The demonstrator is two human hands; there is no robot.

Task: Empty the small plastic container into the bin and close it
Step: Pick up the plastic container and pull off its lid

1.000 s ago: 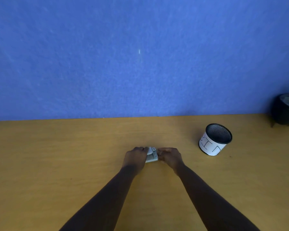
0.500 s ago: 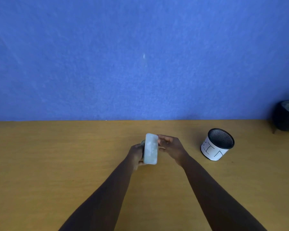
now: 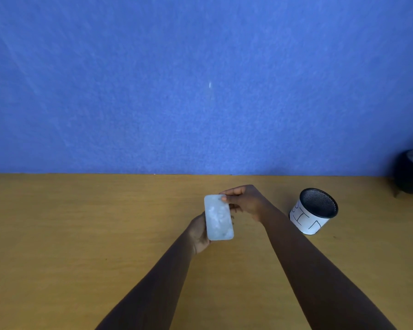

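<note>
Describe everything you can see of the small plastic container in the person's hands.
The small plastic container is a flat, rounded-corner rectangle of cloudy translucent plastic, with pale contents showing faintly through. It is held above the table, broad face toward the camera. The left hand grips its lower left edge; the right hand pinches its top right corner. It looks shut.

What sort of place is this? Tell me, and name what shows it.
Probably a desk or office workstation, though little is in view. A bare wooden desktop runs up to a blue fabric-like partition wall, and a black mesh cup with a handwritten paper label stands on it like a desk pen holder.
</note>
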